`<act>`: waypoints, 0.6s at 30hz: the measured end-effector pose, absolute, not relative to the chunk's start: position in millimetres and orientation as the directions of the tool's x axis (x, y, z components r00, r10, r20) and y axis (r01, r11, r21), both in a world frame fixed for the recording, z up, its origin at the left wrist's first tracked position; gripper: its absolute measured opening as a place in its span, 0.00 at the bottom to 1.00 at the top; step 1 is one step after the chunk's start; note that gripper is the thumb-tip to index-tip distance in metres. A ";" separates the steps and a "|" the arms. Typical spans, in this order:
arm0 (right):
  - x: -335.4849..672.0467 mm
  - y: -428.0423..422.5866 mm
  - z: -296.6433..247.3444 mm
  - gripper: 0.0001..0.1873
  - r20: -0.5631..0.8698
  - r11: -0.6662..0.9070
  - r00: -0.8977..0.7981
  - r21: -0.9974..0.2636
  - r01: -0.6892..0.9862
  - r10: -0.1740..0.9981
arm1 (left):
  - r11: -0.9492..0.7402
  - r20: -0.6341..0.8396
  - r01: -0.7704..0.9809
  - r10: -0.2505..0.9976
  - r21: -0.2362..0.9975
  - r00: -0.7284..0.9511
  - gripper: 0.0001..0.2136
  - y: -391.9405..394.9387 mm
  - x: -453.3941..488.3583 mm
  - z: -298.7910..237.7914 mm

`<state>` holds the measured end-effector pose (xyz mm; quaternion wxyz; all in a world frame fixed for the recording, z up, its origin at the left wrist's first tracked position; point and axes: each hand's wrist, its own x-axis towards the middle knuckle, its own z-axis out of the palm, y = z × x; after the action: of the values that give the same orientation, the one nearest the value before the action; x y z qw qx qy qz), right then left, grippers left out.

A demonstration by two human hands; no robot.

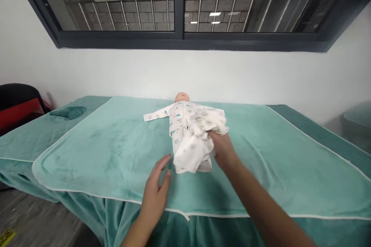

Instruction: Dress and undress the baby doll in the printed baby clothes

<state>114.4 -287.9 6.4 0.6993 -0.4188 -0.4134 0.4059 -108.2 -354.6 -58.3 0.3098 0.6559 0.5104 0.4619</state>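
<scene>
A broad barred window [179,4] runs across the top of your view, above a plain white wall [261,77]. Below it a long table [23,139] stands draped in dark teal fabric, and over that lies a lighter teal blanket [110,142] edged with white piping, its near edge hanging over the table's front. At the far left you see part of a black and red chair [17,104], and near it on the table a small dark teal cloth [68,112]. A baby doll [182,97] lies on its back at the middle of the blanket, head towards the wall, dressed in a white printed sleepsuit [176,117] with one sleeve stretched out flat to the left of the view. Your right hand [223,148] is closed around a bunched white cloth [194,150] that lies over the doll's lower body; you cannot tell whether it is part of the sleepsuit or a separate piece. Your left hand [156,189] is open, fingers spread and resting on the blanket just beside the lower end of the bundle, holding nothing.
</scene>
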 end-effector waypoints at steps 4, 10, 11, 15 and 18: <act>217.8 -273.8 -6.6 0.27 0.330 0.322 0.505 -0.941 0.107 0.798 | -0.199 0.237 0.405 0.971 0.892 -0.045 0.17 -313.0 -125.6 -55.0; 320.6 -245.2 -44.0 0.22 0.281 0.054 0.400 -0.868 0.493 0.872 | -0.230 0.295 0.420 0.951 0.878 -0.094 0.14 -242.3 -110.3 -44.5; 324.7 -240.9 -47.9 0.23 0.247 -0.010 0.343 -0.799 0.601 0.906 | -0.250 0.314 0.422 0.946 0.871 -0.087 0.14 -228.6 -103.1 -41.3; 313.7 -237.3 -35.7 0.37 0.245 -0.143 0.289 -0.482 0.864 0.925 | -0.357 0.409 0.393 0.911 0.848 -0.056 0.14 -163.8 -68.9 -26.2; 278.9 -231.9 -4.4 0.39 0.440 -0.070 0.304 -0.473 0.878 0.845 | -0.388 0.431 0.324 0.899 0.863 -0.071 0.14 -112.7 -42.9 -16.4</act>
<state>278.9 -231.9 -4.4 0.3429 -0.7310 -0.5895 -0.0243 -42.9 -112.7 -16.4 0.2631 0.6287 0.4865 0.5467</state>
